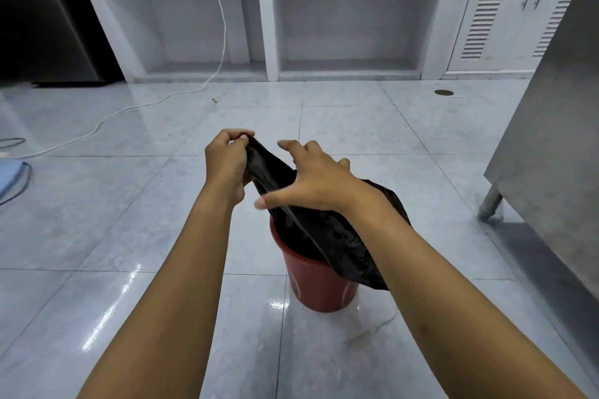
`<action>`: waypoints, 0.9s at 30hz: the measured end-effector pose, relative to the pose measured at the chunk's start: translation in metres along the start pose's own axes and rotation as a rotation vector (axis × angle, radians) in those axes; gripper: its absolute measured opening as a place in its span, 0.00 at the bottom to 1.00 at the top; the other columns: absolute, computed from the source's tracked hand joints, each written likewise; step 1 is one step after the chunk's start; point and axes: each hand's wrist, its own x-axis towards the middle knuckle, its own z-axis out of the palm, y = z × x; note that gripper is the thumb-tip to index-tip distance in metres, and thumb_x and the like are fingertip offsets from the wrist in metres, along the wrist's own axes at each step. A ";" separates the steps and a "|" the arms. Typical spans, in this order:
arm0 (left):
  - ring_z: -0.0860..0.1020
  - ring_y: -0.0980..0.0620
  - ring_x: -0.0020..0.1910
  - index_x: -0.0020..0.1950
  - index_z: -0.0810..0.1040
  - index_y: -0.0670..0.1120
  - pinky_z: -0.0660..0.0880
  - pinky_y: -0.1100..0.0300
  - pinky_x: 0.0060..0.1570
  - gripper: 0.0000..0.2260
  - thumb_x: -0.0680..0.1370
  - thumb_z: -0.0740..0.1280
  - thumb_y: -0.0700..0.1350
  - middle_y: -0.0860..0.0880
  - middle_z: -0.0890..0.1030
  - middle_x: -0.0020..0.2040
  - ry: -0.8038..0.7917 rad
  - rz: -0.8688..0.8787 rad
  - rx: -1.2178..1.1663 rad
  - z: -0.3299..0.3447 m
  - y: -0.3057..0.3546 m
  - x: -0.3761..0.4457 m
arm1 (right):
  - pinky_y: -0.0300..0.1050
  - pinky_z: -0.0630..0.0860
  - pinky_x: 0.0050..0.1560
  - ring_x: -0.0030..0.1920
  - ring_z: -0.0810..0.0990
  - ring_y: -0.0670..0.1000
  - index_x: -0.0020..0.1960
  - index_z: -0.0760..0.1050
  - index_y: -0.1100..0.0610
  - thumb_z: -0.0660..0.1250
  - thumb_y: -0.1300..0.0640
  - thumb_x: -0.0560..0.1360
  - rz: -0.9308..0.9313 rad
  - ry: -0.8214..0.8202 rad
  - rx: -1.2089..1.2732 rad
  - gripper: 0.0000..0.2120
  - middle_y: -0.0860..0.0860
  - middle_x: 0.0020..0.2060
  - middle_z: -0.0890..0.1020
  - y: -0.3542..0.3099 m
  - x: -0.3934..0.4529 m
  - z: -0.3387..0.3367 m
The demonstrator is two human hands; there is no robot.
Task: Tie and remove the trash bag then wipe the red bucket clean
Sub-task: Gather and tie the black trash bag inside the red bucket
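My left hand [227, 162] clenches 1 gathered corner of the black trash bag [337, 236], which sits in the red bucket [319, 285] on the floor. My right hand [316, 183] is spread open on the plastic. A hard pull may tip the bucket.

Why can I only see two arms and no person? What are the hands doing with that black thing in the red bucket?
The camera sits on the person's head and looks down, so you see only their own arms, as they would. There is just this one picture. The left hand pinches a corner of the black trash bag and pulls it up. The right hand is spread open against the bag, fingers not closed. The rest of the bag is still inside the red bucket and hangs over its right rim, not tied yet. The bucket stands on a shiny tiled floor. A white cable trails across the floor, and a metal cabinet stands on the right.
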 end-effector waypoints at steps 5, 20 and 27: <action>0.78 0.48 0.37 0.45 0.82 0.46 0.78 0.60 0.32 0.11 0.78 0.60 0.37 0.47 0.79 0.43 -0.045 -0.019 0.024 -0.018 -0.002 -0.003 | 0.57 0.61 0.58 0.55 0.76 0.55 0.59 0.72 0.49 0.64 0.49 0.69 0.062 0.238 -0.112 0.18 0.48 0.51 0.77 0.023 0.002 -0.002; 0.71 0.57 0.29 0.40 0.74 0.41 0.67 0.69 0.27 0.05 0.71 0.70 0.36 0.48 0.73 0.33 -0.436 0.260 0.338 0.003 -0.020 -0.013 | 0.58 0.63 0.55 0.52 0.70 0.54 0.51 0.69 0.47 0.66 0.53 0.67 0.058 0.146 -0.157 0.14 0.48 0.46 0.74 0.040 -0.001 -0.021; 0.75 0.62 0.33 0.46 0.73 0.44 0.71 0.72 0.30 0.11 0.70 0.74 0.37 0.56 0.77 0.35 -0.426 0.243 0.441 -0.004 -0.018 -0.009 | 0.56 0.62 0.54 0.52 0.73 0.55 0.43 0.73 0.48 0.61 0.57 0.72 0.088 0.309 -0.088 0.05 0.46 0.41 0.75 0.062 -0.007 -0.037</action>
